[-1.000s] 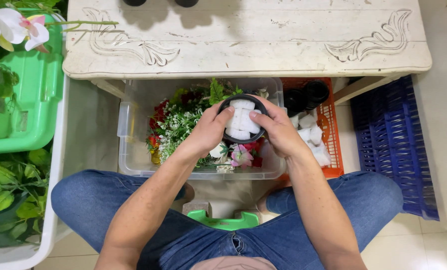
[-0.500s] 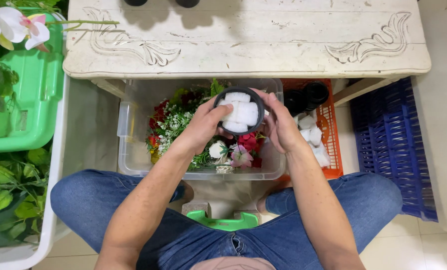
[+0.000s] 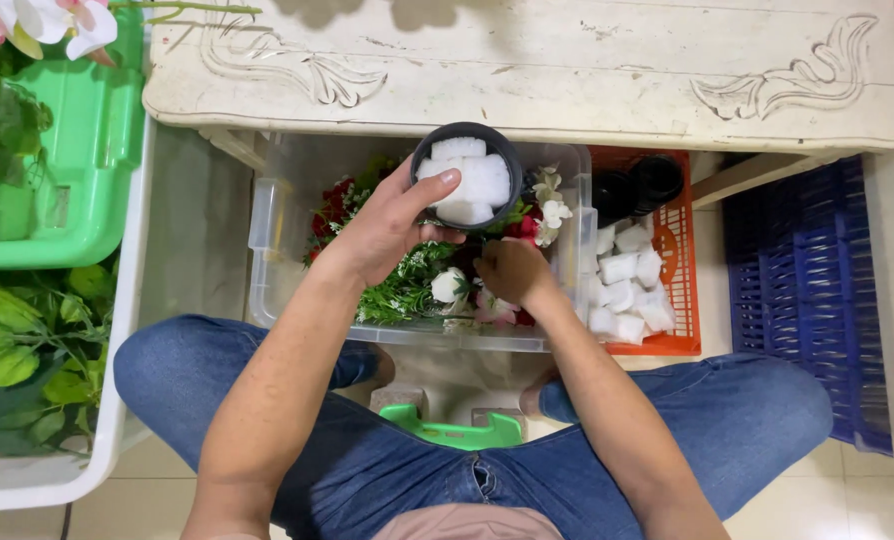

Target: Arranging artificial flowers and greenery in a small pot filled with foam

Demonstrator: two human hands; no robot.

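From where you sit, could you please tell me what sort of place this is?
Probably a home craft corner for arranging artificial flowers: a clear bin of flowers, an orange basket of white foam blocks, and a small black pot in the left hand.

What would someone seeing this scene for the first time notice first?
Probably the small black pot packed with white foam blocks, held up by the left hand in front of the white carved table. Just below it, the right hand reaches into a clear plastic bin full of red and white artificial flowers. To the right, an orange crate holds more white foam blocks and black pots.
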